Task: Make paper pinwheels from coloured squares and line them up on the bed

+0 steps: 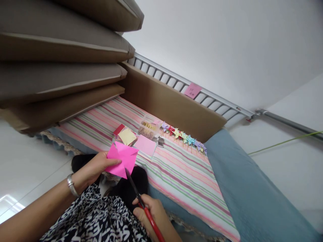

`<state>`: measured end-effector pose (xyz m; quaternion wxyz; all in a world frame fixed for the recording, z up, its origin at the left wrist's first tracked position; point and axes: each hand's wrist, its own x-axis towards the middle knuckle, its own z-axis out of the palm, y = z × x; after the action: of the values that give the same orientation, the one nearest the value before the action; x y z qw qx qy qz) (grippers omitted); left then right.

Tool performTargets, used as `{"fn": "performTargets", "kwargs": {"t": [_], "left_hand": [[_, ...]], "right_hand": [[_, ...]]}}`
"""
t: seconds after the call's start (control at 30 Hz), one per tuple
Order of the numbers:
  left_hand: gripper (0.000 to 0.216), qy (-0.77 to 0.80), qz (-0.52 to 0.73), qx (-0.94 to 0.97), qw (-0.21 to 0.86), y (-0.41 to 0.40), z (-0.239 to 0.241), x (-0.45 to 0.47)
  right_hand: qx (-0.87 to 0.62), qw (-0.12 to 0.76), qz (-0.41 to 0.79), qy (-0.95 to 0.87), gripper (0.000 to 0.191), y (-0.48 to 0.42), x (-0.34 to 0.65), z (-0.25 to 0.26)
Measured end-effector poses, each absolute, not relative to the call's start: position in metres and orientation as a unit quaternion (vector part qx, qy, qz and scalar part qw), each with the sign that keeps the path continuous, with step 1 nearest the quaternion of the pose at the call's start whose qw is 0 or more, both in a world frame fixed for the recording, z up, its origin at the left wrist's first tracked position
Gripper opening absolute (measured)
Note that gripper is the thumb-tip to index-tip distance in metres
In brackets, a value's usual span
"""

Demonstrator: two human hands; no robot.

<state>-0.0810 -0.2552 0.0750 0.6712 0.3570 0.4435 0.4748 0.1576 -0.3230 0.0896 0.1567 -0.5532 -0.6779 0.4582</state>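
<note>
My left hand pinches a bright pink square of paper with cuts in its corners, held above my lap. My right hand grips red-handled scissors, whose dark blades point up to the lower edge of the pink paper. A silver bracelet sits on my left wrist.
On the striped mattress cover lie red, yellow and pale pink paper squares, a clear box of sticks and a row of small paper pinwheels. A cardboard panel stands behind them. Stacked brown cushions fill the upper left.
</note>
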Motion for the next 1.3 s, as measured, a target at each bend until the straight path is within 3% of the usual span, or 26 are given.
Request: {"fn": "performTargets", "kwargs": {"t": [0.5, 1.3], "left_hand": [[0.029, 0.452, 0.472, 0.351, 0.671, -0.2569, 0.0756, -0.0779], [0.03, 0.466, 0.466, 0.357, 0.662, -0.2547, 0.0784, -0.0746]], "right_hand": [[-0.571, 0.145, 0.432, -0.683, 0.02, -0.3216, 0.1542, 0.0855], [-0.562, 0.161, 0.449, -0.676, 0.014, -0.3205, 0.1529, 0.0835]]}}
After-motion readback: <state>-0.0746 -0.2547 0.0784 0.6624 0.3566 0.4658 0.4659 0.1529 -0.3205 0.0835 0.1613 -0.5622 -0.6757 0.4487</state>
